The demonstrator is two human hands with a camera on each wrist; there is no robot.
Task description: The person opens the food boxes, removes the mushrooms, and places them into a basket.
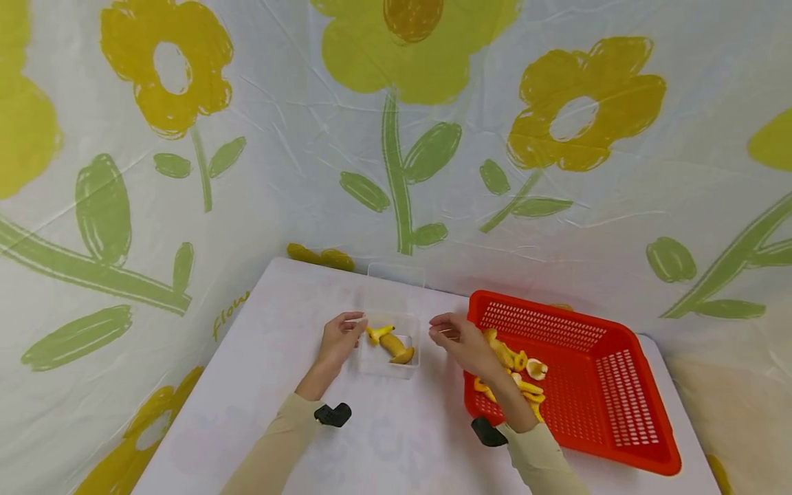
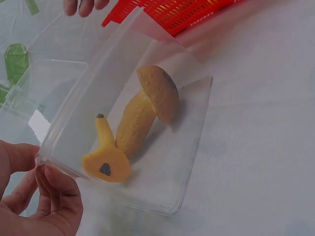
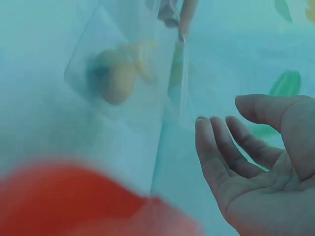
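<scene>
A clear plastic box (image 1: pixel 371 368) with its lid (image 1: pixel 396 276) swung back stands on the table. Inside lie a small yellow mushroom (image 2: pixel 106 160) and a larger brownish mushroom (image 2: pixel 135 123) with a rounded cap. My left hand (image 1: pixel 337 342) pinches the box's rim at its far left corner between thumb and fingers. To the right of the box, my right hand (image 1: pixel 460 340) hovers with fingers loosely bent and nothing in them, its wrist over the left side of a red basket (image 1: pixel 646 385). In the right wrist view the gap between that hand's thumb and fingertips shows plainly.
Several yellow mushrooms (image 1: pixel 529 388) and a pale mushroom piece (image 1: pixel 537 369) lie in the left part of the basket, partly hidden by my right forearm. The white table (image 1: pixel 260 385) meets a flower-printed cloth (image 1: pixel 297 158) at its back and left.
</scene>
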